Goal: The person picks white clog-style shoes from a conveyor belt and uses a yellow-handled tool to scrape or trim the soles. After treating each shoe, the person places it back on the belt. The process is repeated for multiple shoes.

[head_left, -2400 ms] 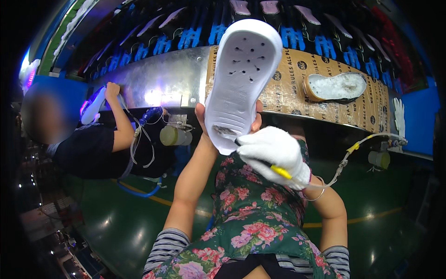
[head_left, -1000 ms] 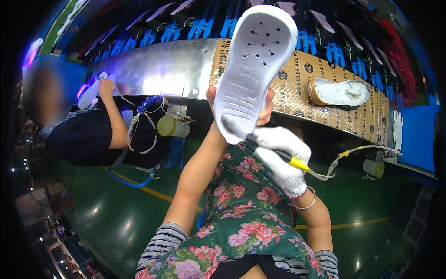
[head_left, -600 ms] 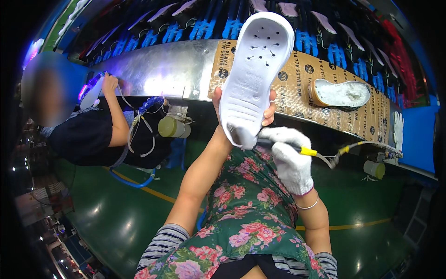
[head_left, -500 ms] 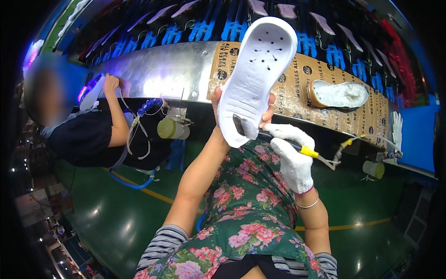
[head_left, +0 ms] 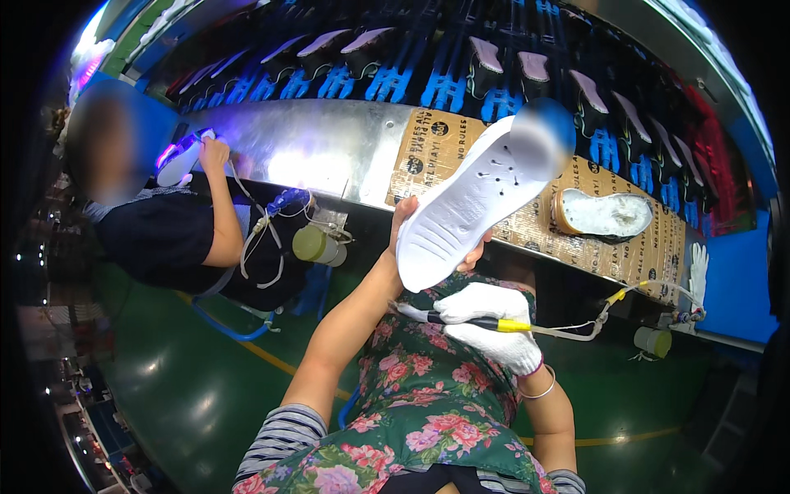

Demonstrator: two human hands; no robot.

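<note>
My bare left hand (head_left: pixel 402 216) grips a white shoe sole (head_left: pixel 461 206) by its edges near the lower end, with fingers on both sides. The sole is tilted, its far end up to the right and blurred. Its upper face shows small dark holes and ridged lines. Below the sole, my right hand (head_left: pixel 494 325), in a white knit glove, is closed round the dark handle of a brush (head_left: pixel 473 321). Yellow tape wraps the handle's rear, where a thin hose joins it. The pale bristle tip points left, apart from the sole and close to my left forearm.
Brown printed cardboard (head_left: pixel 420 165) covers part of the metal bench (head_left: pixel 321 136); a white-coated sole-shaped piece (head_left: pixel 605 214) lies there. Pale soles on blue holders (head_left: pixel 444 89) line the back. At left a co-worker (head_left: pixel 156 222) holds a sole. Yellowish pots (head_left: pixel 319 244) hang below the bench.
The brush has come off the sole's lower end and moved down and left with my right hand. The sole has tilted further right, and the dark patch at its lower end no longer shows.
</note>
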